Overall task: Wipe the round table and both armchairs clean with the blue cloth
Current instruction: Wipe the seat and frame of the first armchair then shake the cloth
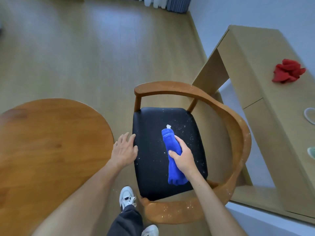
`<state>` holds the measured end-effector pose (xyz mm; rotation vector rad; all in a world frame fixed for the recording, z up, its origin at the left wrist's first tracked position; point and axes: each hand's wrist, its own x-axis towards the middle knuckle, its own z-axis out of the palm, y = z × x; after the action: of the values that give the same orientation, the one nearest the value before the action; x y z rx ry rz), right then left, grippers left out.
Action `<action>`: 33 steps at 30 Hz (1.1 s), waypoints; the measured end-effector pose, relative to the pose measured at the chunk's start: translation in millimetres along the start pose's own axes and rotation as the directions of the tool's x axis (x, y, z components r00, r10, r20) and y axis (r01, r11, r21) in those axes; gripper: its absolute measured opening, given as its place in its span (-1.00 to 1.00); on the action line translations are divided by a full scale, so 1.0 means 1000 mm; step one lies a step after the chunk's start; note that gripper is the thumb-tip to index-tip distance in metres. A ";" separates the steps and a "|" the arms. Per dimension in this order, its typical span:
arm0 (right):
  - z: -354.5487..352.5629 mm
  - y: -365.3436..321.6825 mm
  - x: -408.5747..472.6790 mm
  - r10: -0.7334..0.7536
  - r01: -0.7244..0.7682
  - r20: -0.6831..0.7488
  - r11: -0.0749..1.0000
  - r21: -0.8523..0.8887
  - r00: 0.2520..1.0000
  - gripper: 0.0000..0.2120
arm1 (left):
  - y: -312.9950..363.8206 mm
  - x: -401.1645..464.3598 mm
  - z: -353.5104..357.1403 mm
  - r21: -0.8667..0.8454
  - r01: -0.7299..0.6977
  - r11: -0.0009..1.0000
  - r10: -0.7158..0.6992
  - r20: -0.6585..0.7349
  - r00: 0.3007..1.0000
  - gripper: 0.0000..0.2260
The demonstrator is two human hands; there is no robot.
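A wooden armchair with a black seat stands before me, speckled with white dust and crumbs on the seat and the curved armrest. My right hand grips the bunched blue cloth over the middle of the seat; the cloth's white label pokes out at its far end. My left hand hangs with relaxed fingers at the seat's left edge, holding nothing. The round wooden table sits to the left. Only one armchair is in view.
A light wooden desk stands against the wall on the right, with a red cloth on its top. My white shoes are on the wood floor between table and chair. Curtains hang at the far wall.
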<state>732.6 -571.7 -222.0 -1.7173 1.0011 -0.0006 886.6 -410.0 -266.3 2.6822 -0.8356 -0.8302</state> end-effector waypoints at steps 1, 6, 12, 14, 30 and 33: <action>-0.004 0.000 0.008 0.005 -0.005 0.005 1.000 -0.022 1.000 -0.49 | 0.004 0.006 0.000 -0.006 0.003 1.000 -0.003 0.004 1.000 -0.52; -0.024 0.007 0.047 0.029 -0.019 0.063 0.989 -0.150 0.998 -0.46 | 0.023 0.030 0.006 -0.015 0.039 0.999 -0.038 0.009 0.999 -0.52; -0.050 0.036 0.113 0.040 0.010 0.162 0.954 -0.300 0.986 -0.44 | 0.035 0.055 0.036 -0.015 0.165 0.986 -0.165 0.007 0.986 -0.51; -0.055 0.047 0.138 0.044 0.019 0.186 0.946 -0.324 0.982 -0.44 | 0.037 0.064 0.050 -0.013 0.224 0.974 -0.224 0.019 0.974 -0.51; 0.036 0.049 0.297 -0.086 0.078 0.006 0.872 -0.483 0.996 -0.44 | 0.023 0.189 0.105 0.019 0.235 0.972 -0.234 -0.036 0.972 -0.51; 0.102 0.032 0.310 -0.215 0.191 0.041 0.743 -0.641 0.976 -0.39 | 0.012 0.192 0.110 -0.005 0.204 0.979 -0.203 -0.081 0.976 -0.51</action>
<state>959.4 -682.4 -430.5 -2.4664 0.8826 0.1945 948.6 -534.4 -439.1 2.8175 -0.5511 -0.7553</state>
